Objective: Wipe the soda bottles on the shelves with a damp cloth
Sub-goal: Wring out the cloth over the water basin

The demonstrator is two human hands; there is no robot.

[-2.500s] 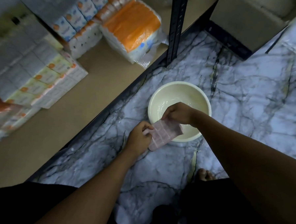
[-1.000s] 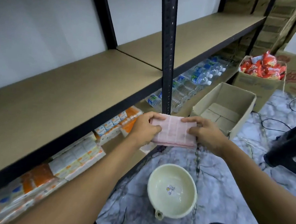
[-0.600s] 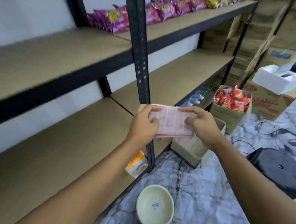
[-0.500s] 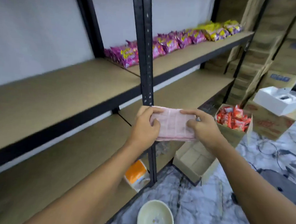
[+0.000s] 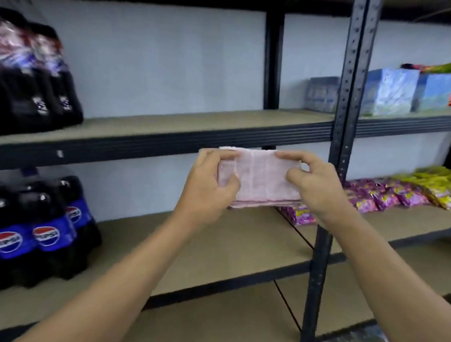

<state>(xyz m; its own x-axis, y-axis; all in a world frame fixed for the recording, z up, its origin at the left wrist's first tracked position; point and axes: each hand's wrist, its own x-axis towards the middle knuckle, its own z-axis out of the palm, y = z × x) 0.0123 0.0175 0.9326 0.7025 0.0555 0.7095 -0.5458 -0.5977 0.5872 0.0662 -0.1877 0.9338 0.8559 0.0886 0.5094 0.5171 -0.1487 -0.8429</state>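
Observation:
A folded pink cloth (image 5: 263,178) is held up at chest height in front of the shelving. My left hand (image 5: 210,185) grips its left end, thumb over the front. My right hand (image 5: 312,183) pinches its right end. Dark soda bottles with blue labels (image 5: 41,229) stand in a shrink-wrapped pack on the middle shelf at the far left. A second pack of dark soda bottles (image 5: 33,82) stands on the shelf above, also far left and blurred. Both packs are well to the left of the cloth and apart from my hands.
A black slotted upright post (image 5: 344,124) rises just right of my hands. Purple and yellow snack bags (image 5: 401,193) lie on the middle shelf at right. Blue cartons (image 5: 390,90) stand on the upper shelf at right. Bare shelf board (image 5: 215,246) lies below the cloth.
The view has risen from the floor bowl to the upper shelves and swung left, bringing the soda bottles into sight. Both hands still hold the folded cloth between them.

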